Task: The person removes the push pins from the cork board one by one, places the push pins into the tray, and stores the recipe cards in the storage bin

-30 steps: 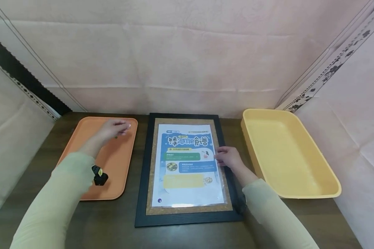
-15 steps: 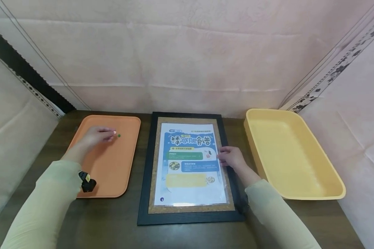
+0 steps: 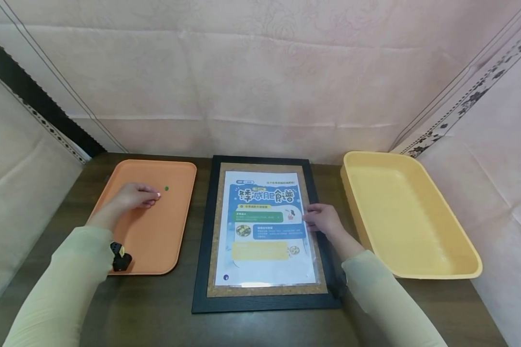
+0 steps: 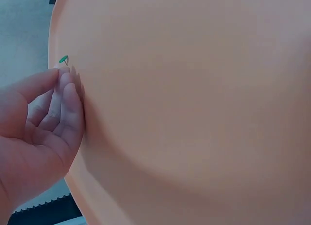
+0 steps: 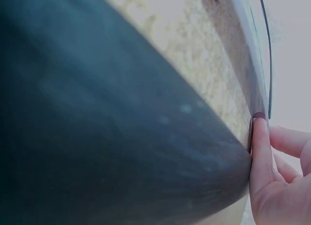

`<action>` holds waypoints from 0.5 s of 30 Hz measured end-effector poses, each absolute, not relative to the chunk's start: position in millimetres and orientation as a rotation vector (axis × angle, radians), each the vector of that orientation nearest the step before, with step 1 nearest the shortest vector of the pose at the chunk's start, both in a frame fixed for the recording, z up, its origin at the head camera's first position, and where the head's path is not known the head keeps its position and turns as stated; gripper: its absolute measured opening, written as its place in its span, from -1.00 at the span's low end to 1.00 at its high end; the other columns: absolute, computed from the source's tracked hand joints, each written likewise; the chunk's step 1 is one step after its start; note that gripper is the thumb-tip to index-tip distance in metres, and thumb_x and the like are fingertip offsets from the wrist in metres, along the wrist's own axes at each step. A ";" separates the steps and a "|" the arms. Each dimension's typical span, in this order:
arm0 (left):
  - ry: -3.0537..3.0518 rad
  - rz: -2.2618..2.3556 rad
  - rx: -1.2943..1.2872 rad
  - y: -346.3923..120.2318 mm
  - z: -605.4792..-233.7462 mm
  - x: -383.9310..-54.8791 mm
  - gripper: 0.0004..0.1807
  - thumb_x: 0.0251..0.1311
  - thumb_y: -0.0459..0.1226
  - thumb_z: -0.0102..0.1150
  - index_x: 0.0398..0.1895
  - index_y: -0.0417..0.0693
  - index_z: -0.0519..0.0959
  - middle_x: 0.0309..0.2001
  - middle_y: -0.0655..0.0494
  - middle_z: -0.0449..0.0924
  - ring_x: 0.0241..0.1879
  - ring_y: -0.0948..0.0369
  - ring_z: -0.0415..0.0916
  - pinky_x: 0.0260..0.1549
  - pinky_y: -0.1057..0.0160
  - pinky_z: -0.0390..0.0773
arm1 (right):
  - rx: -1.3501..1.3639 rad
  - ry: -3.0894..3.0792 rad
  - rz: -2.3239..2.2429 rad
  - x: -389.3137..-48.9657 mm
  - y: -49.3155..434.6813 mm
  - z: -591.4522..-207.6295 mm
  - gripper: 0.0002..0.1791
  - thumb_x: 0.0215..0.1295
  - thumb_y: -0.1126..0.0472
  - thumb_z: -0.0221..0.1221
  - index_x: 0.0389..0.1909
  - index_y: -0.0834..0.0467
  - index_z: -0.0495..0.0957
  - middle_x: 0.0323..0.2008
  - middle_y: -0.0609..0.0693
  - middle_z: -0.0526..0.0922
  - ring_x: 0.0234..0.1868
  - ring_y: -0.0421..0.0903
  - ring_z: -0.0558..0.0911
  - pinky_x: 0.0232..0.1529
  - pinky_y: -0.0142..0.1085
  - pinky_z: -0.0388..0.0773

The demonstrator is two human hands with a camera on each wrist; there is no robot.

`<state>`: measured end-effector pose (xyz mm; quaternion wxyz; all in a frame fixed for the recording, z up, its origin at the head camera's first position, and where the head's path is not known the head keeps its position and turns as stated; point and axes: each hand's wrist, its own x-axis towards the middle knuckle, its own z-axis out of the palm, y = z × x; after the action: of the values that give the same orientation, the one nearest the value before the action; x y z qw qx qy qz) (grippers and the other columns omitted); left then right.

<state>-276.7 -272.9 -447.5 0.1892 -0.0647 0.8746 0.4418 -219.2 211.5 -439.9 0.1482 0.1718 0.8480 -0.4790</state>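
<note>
In the head view my left hand [image 3: 136, 196] is low over the orange tray [image 3: 160, 250], pinching a small white-headed thumbtack [image 3: 158, 194] between thumb and fingertips. Just beyond those fingers lies a green thumbtack [image 3: 167, 188]; the left wrist view shows the green thumbtack [image 4: 64, 59] with its pin. A blue-and-white printed sheet [image 3: 265, 270] in a clear cover lies on the black-framed cork board [image 3: 243, 303]. At the sheet's right edge, my right hand [image 3: 323, 220] holds it between thumb and finger. From the right wrist, a finger [image 5: 261, 152] meets the edge beside the cork.
A deep yellow bin [image 3: 408, 217] stands right of the board, close to the right forearm. Pale cloth walls [image 3: 260, 86] enclose the dark wooden table [image 3: 147, 313] at the back and sides. A black wrist device [image 3: 121, 258] overhangs the tray.
My left hand has drawn back leftward and slightly nearer over the tray, keeping the white-headed thumbtack and uncovering the green one. The right hand stays at the sheet's edge.
</note>
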 end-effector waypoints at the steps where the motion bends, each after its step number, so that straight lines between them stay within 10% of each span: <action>1: 2.462 1.234 -0.176 -272.1 -447.3 -276.3 -0.58 0.29 -0.23 0.06 0.02 -0.46 0.43 -0.43 0.19 0.58 -0.45 0.38 0.50 -0.36 0.42 0.61 | 0.490 2.436 -1.381 -219.1 211.6 -440.2 -0.48 0.26 0.16 0.18 0.23 0.17 0.36 0.01 0.20 0.59 -0.14 -0.01 0.67 -0.10 -0.27 0.60; 15: 2.518 1.129 -0.120 -272.5 -445.1 -275.4 -0.63 0.29 -0.24 0.06 -0.02 -0.41 0.46 -0.47 0.16 0.54 -0.45 0.27 0.46 -0.42 0.41 0.57 | 0.493 2.439 -1.392 -219.0 210.4 -441.4 -0.51 0.26 0.17 0.18 0.20 0.17 0.39 0.00 0.20 0.58 -0.19 -0.04 0.68 -0.12 -0.27 0.61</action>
<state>-275.4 -272.5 -445.1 0.1886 -0.0426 0.8953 0.4013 -219.0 210.4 -441.4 0.1446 0.1711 0.8465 -0.4830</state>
